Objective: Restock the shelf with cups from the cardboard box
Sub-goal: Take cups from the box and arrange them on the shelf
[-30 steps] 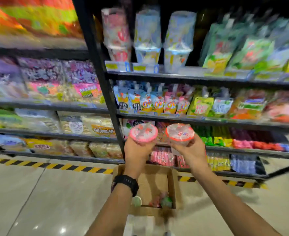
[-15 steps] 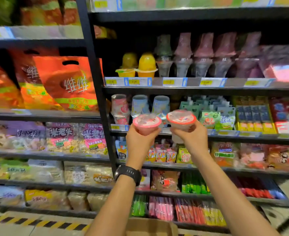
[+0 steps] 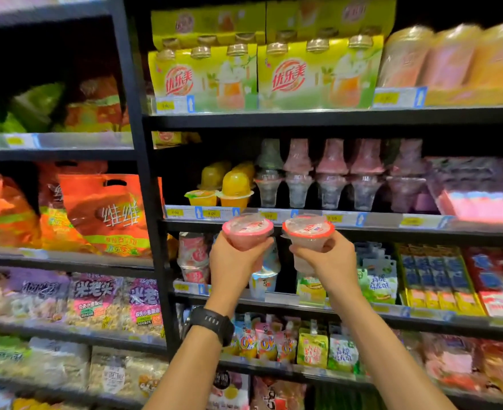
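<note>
Both hands have risen since a second ago: then they held the two cups low, just above the cardboard box on the floor, and now they hold them up in front of a higher shelf level, with the camera tipped up as well.

From the head camera, the left hand (image 3: 232, 263) grips a pink cup (image 3: 245, 233) from below, fingers and thumb curled round its body. A black wristwatch (image 3: 211, 324) sits on that wrist. The right hand (image 3: 325, 261) grips a paler, clearer cup (image 3: 308, 232) the same way. Both cups are upright, each has a red-rimmed film lid, and they are side by side, close but apart. They are level with the front edge of a black shelf (image 3: 392, 230), overlapping its strip of yellow price tags (image 3: 211, 213). Whether they touch that edge cannot be told.

On that shelf stands a row of clear footed cups (image 3: 299, 184), each with a pinkish cup turned over on top, and to their left yellow jelly cups (image 3: 235, 187). One level up stand yellow drink multipacks (image 3: 205, 76). One level down, behind the hands, are stacked printed cups (image 3: 194, 258); lower still are small pouches (image 3: 262, 343). In the bay to the left hang orange snack bags (image 3: 108, 214) above purple packets (image 3: 93, 297). The edges of the picture are blurred.
</note>
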`<control>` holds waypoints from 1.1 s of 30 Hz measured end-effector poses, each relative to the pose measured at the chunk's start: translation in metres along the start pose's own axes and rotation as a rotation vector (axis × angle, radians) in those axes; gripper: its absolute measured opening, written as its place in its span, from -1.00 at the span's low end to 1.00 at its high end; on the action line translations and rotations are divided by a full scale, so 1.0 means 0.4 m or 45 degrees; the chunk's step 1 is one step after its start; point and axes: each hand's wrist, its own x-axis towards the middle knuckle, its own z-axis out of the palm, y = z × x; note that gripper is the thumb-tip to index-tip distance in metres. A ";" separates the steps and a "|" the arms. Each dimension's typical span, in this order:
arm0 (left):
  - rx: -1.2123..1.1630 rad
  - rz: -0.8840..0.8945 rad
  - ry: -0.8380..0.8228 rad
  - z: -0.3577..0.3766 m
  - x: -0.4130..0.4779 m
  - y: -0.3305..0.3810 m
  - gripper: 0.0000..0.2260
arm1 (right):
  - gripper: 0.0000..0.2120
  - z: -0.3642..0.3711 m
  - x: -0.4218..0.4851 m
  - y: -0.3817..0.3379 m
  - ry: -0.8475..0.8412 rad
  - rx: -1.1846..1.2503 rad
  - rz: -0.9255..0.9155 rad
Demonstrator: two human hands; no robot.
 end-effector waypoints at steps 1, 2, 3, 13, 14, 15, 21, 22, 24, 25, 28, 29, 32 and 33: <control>0.001 0.016 -0.002 0.006 0.013 0.002 -0.53 | -0.54 0.000 0.014 -0.007 0.007 0.002 -0.011; 0.011 0.029 -0.007 0.009 0.027 0.000 -0.53 | -0.54 0.000 0.028 -0.014 0.011 0.001 -0.021; 0.010 0.039 -0.012 0.011 0.041 -0.001 -0.51 | -0.54 0.001 0.040 -0.022 0.015 0.002 -0.032; -0.011 0.173 -0.080 0.019 0.274 0.052 -0.54 | -0.61 0.022 0.187 -0.078 0.056 -0.003 -0.140; 0.013 0.197 -0.089 0.022 0.302 0.064 -0.59 | -0.60 0.023 0.206 -0.081 0.062 -0.007 -0.149; 0.047 0.203 -0.100 0.026 0.333 0.078 -0.64 | -0.60 0.022 0.226 -0.085 0.072 -0.013 -0.156; 0.748 0.304 -0.192 0.061 0.488 0.161 -0.34 | -0.61 0.002 0.349 -0.101 0.072 -0.124 -0.204; 0.844 0.330 -0.211 0.070 0.510 0.172 -0.29 | -0.60 -0.002 0.370 -0.094 0.073 -0.133 -0.199; 1.028 0.388 -0.254 0.097 0.548 0.196 -0.29 | -0.58 -0.012 0.411 -0.077 0.082 -0.161 -0.191; 1.130 0.419 -0.274 0.110 0.566 0.202 -0.35 | -0.56 -0.017 0.428 -0.067 0.085 -0.176 -0.184; 1.379 0.432 -0.372 0.149 0.625 0.206 -0.55 | -0.57 -0.033 0.460 -0.044 0.079 -0.171 -0.170; 1.421 0.424 -0.384 0.162 0.648 0.201 -0.60 | -0.59 -0.038 0.468 -0.037 0.062 -0.156 -0.168; 1.406 0.191 -0.506 0.194 0.719 0.165 -0.65 | -0.66 -0.058 0.490 -0.021 0.023 -0.125 -0.149; 1.363 0.131 -0.540 0.203 0.743 0.152 -0.67 | -0.66 -0.066 0.494 -0.016 0.015 -0.131 -0.144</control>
